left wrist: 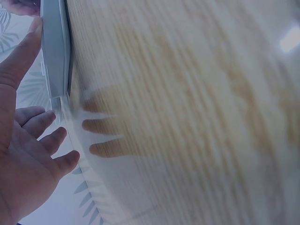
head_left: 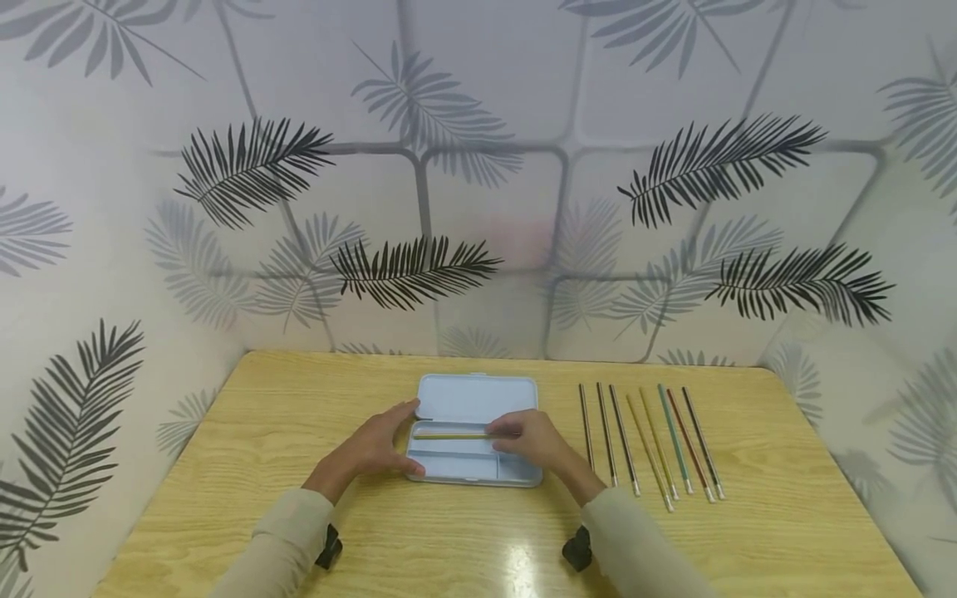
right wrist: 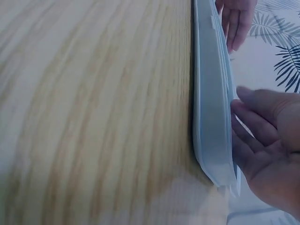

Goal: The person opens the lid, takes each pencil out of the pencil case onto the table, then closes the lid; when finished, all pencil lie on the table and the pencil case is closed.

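Note:
An open pale-blue pencil case point(head_left: 478, 479) lies on the table with its lid point(head_left: 477, 399) laid back behind it. A yellow pencil point(head_left: 449, 436) lies lengthwise along the case's rear compartment. My right hand point(head_left: 529, 438) reaches over the case and pinches the pencil near its right end, which the fingers hide. My left hand point(head_left: 377, 440) spans the left end of the case, thumb on the front corner and fingertips near the lid. In the left wrist view, the other fingers point(left wrist: 49, 140) spread loosely, holding nothing.
To the right of the case, several pencils lie side by side on the wooden table point(head_left: 374, 531), among them dark ones point(head_left: 607, 432), yellow point(head_left: 650, 448), green point(head_left: 674, 436) and red point(head_left: 689, 444). A leaf-patterned curtain point(head_left: 493, 208) stands behind the table and at its sides.

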### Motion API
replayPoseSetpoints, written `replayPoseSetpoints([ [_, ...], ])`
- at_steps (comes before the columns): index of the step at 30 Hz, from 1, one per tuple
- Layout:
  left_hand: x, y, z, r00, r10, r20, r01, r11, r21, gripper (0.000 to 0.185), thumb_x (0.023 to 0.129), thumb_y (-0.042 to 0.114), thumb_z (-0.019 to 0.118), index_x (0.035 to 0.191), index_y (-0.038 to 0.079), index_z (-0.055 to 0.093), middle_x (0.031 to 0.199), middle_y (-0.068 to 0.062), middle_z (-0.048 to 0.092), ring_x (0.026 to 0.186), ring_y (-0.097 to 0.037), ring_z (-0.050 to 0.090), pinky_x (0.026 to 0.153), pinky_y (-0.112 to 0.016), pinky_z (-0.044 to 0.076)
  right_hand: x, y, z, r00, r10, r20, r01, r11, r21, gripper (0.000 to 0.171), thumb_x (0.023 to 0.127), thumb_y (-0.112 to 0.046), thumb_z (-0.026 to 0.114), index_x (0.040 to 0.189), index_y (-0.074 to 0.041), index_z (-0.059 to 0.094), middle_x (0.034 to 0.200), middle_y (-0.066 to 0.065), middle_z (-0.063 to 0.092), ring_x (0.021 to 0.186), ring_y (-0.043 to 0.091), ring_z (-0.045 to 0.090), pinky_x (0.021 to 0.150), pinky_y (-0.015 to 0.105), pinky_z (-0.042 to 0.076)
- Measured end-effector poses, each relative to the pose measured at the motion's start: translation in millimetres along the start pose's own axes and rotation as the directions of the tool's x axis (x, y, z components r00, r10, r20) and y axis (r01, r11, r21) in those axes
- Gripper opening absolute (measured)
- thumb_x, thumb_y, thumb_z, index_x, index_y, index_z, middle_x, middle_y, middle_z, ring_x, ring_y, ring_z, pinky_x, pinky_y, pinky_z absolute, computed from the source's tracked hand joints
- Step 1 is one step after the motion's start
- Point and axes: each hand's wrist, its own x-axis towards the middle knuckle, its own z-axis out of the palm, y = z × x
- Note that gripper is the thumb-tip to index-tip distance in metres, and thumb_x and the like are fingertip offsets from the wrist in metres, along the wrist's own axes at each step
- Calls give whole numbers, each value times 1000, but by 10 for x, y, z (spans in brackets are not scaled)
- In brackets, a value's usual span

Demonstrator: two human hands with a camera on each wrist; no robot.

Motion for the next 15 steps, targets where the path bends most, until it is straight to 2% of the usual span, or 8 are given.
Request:
replayPoseSetpoints([
  [9,-8,17,9,1000,-15,-3,15,1000,-19,115,60,40,88,151,10,25,155,-14,28,145,-34,23,118,-48,24,26,-62,160,988,36,-149,-49,995,-84,13,76,-3,75,89,-5,76,90,7,75,89,22,70,80,34,58],
  [15,-9,26,10,1000,-17,-5,17,1000,-23,114,60,38,89,151,9,25,155,-13,29,145,-34,24,118,-48,24,47,-99,240,985,14,-172,-45,983,-179,10,74,0,75,81,-6,74,82,5,73,79,16,67,71,27,57],
])
